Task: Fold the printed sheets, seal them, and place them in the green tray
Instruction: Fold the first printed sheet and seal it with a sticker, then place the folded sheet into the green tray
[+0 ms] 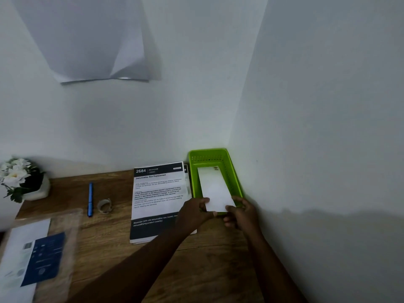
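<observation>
Both hands, left hand (197, 209) & right hand (240, 214), pinched the near end of a folded sheet (215, 190), far end already inside the green tray (235, 171) at the counter (113, 241) corner. Risk, prob.: early release leaves it propped on the tray's near rim, not flat.

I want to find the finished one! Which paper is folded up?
The small blank white folded sheet, held by both hands over the green tray. The printed sheets beside the tray lie flat and unfolded.
</observation>
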